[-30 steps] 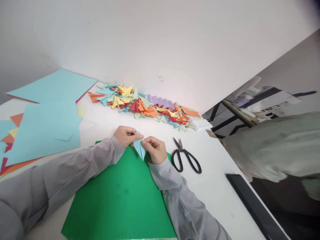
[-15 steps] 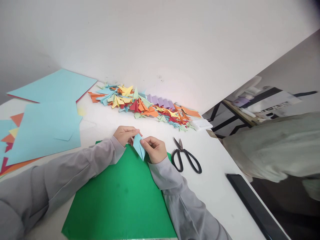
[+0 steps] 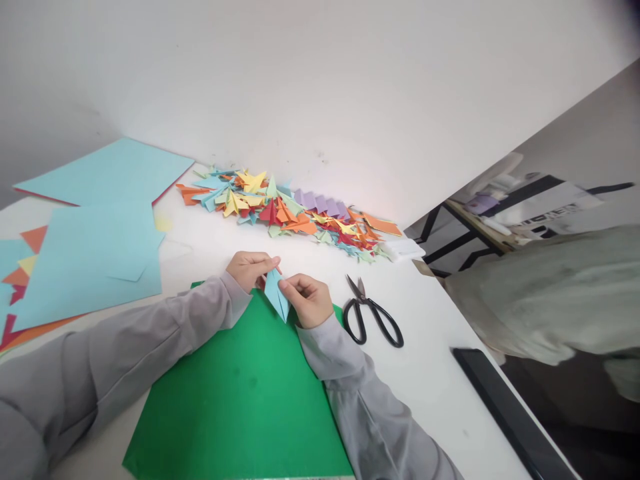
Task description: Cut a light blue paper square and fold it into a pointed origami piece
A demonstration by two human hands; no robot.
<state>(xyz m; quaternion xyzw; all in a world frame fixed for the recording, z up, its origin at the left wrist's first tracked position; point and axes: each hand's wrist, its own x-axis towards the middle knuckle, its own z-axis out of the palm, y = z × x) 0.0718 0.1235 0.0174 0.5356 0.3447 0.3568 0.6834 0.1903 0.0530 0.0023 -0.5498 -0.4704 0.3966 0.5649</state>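
Note:
Between my hands is a small piece of light blue folded paper [image 3: 275, 296], diamond-shaped with a crease or slit down its lower half. My left hand [image 3: 250, 270] pinches its upper end between thumb and fingers. My right hand [image 3: 309, 297] grips its right edge, thumb on the face and fingers curled behind. Both hands are just over the far end of a green sheet or mat [image 3: 245, 393] on the white table. To the right of my right hand lie black-handled scissors [image 3: 369, 310], their blades slightly apart.
Along the wall runs a heap of colourful folded paper pieces [image 3: 280, 207]. Large light blue sheets [image 3: 95, 253] and coloured scraps [image 3: 23, 267] lie at the left. A long black object [image 3: 505, 407] rests by the table's right edge. A person in pale clothing [image 3: 555, 293] is beyond it.
The folded paper and the fingertips holding it have shifted very slightly to the left. Both hands keep their grip; everything else stays where it was.

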